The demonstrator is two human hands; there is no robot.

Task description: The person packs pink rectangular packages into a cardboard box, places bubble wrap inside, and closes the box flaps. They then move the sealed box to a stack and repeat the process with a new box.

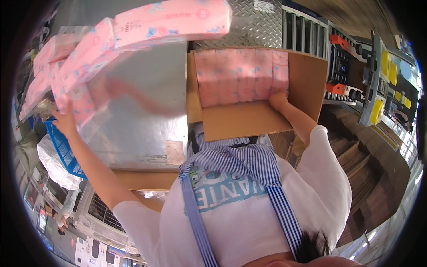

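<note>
Landmark: open cardboard box (249, 123). Row of pink tissue packs (238, 73) inside it; loose packs (171, 20) left of and beyond it, on the metal tabletop (147, 142). Right hand (279, 102) inside the box, against the row's right end; grip partly hidden, cannot tell. Left hand (66, 122) touches packs far left of the box, fingers spread; firm hold unconfirmed. Judged technique: keep row flush; support packs underneath, sparing the film.

Pack wrappers (171, 22) look glossy plastic, the box (247, 122) matt cardboard, the tabletop (138, 140) smooth metal.
</note>
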